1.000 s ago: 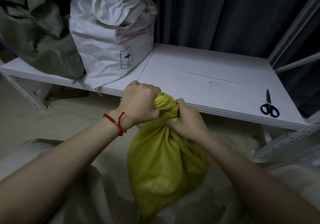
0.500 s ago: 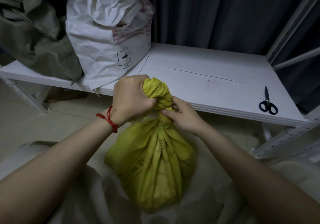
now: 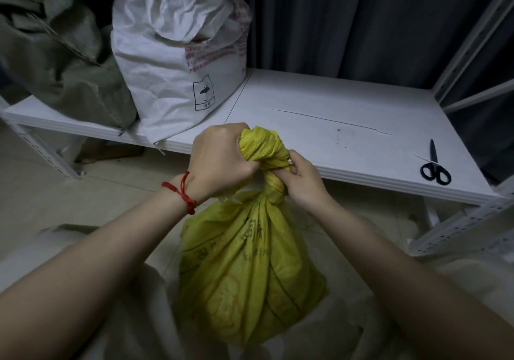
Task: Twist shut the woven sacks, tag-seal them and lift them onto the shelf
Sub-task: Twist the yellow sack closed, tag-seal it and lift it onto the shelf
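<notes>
The fingers (image 3: 295,162) of the right hand (image 3: 303,184) were curled round the twisted neck (image 3: 274,187) of the yellow sack (image 3: 250,270) and squeezed it tight. The left hand (image 3: 219,162) was a closed fist round the bunched top (image 3: 262,145) of the sack, just above the right hand. The two hands touched. The left hand's fingers were tucked behind the cloth, so only its back showed. A red string (image 3: 180,192) was tied round the left wrist.

The yellow sack hung down from both hands, fat and round, with long folds running down from the neck. It was in front of the shelf (image 3: 319,103), not on it, over a pale sheet (image 3: 83,290). I could not tell if its bottom touched the sheet.

The shelf was white and flat. A white sack (image 3: 172,62) with red writing and a small umbrella picture stood at its left end, its top all crumpled. A green sack (image 3: 64,62) sat just beside it on the left. Black scissors (image 3: 434,166) lay near the shelf's right front edge, well apart from the sacks. A dark curtain (image 3: 347,20) hung behind the shelf. The floor (image 3: 97,192) showed below it.
</notes>
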